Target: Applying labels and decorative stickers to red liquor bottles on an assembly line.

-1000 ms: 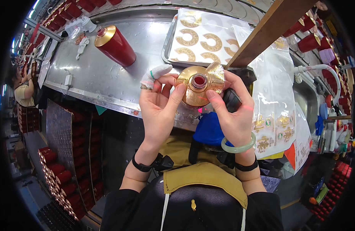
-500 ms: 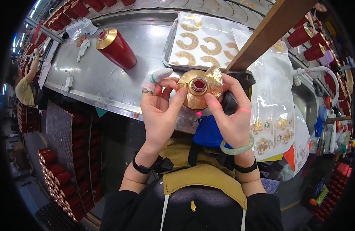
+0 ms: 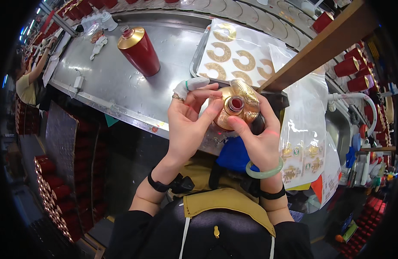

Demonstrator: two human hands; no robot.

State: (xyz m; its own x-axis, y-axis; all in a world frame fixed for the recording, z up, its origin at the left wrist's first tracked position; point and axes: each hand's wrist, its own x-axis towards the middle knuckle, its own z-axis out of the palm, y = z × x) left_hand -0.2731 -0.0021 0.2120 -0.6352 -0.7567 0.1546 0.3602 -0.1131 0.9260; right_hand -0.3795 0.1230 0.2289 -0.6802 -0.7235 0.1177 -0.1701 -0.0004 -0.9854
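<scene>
Between my hands is a bottle seen from above, its ringed neck open and its shoulder gold (image 3: 224,123). A gold patterned sticker (image 3: 246,97) covers part of that shoulder, and one end stands a little proud at the far side. My left hand (image 3: 188,123) pinches at the shoulder's left edge with thumb and forefinger; a white cover with a green band wraps one raised finger. Around the right side curls my right hand (image 3: 263,140), thumb pressed on the shoulder near the neck. The bottle's lower body is hidden.
Another red bottle (image 3: 140,54) with a gold shoulder stands on the metal table (image 3: 99,93). Beyond my hands, a tray (image 3: 199,58) holds a sheet of C-shaped gold stickers (image 3: 244,60). A wooden bar (image 3: 311,47) slants across the right. Plastic sheets (image 3: 300,151) hang beside a sink (image 3: 339,123).
The whole view has shifted, so table things sit farther right. The held bottle has tilted and turned slightly, and my left fingers have drawn closer to its far left edge.
</scene>
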